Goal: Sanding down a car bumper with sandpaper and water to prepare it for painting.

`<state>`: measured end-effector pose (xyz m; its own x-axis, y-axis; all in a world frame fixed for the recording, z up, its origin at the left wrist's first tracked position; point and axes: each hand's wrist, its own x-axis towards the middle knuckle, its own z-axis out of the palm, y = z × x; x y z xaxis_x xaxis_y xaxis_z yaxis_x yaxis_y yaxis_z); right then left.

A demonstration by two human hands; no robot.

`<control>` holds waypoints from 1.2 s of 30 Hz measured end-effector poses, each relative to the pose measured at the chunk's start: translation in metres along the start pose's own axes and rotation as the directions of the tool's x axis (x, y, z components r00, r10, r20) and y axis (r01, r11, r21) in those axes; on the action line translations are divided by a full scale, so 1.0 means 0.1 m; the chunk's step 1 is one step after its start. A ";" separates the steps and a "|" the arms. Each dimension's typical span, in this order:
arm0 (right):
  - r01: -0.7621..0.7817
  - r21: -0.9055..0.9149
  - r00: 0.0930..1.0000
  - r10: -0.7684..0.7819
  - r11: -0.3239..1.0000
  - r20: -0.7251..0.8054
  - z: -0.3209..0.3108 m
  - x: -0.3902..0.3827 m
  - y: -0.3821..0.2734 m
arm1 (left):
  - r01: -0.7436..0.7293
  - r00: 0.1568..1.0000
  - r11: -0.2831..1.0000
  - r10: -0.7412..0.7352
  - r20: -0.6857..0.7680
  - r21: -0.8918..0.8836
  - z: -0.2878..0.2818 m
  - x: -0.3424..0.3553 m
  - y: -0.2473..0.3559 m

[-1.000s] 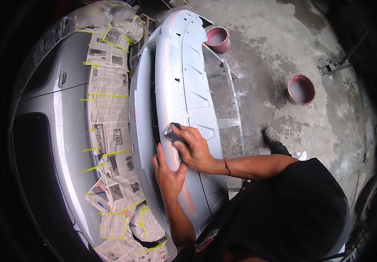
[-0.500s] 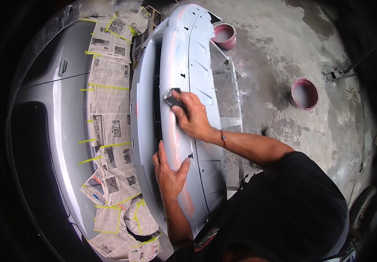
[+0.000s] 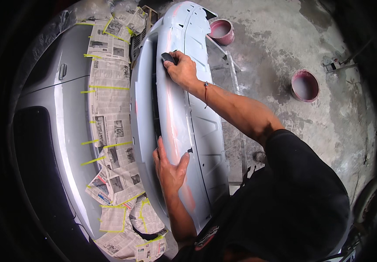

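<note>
Left hand (image 3: 170, 174): empty, thumb and fingers spread, laid on a pale bumper (image 3: 174, 136) running lengthwise, centre. Right hand (image 3: 183, 70): curled, gripping a dark block (image 3: 168, 57) against the bumper farther up. Beyond: one red bucket (image 3: 305, 100), floor; another bucket (image 3: 227, 40), beside the bumper's far end.

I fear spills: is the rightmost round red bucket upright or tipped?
Upright: the round red bucket holds pale liquid, mouth facing up.

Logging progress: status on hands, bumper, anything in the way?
Right hand gripping black block on pale grey curved bumper. Left hand spread on its edge. Pinkish patches show. Round reddish buckets stand aside on concrete floor.
</note>
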<state>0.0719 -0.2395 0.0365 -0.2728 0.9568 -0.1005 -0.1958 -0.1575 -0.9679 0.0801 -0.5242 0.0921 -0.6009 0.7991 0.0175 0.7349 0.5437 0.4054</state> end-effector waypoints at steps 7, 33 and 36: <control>0.258 0.011 0.955 -0.256 0.966 0.152 -0.13 -1.82 0.44 | 0.000 1.000 1.000 0.000 -0.022 0.023 -0.05 -0.10 -0.14; 0.042 -0.342 0.980 0.028 0.939 0.196 -0.16 -0.48 0.25 | -0.011 1.000 1.000 0.012 -0.025 0.021 0.03 -0.05 -0.17; 0.078 -0.250 0.995 -0.061 0.965 0.075 -0.10 -1.55 0.44 | -0.020 0.999 0.999 0.021 -0.047 0.026 0.02 -0.05 -0.16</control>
<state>0.1152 -0.3927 0.0070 -0.3305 0.9435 -0.0233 0.0247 -0.0161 -0.9996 0.0719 -0.5366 0.0834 -0.5992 0.7976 0.0695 0.7548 0.5339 0.3810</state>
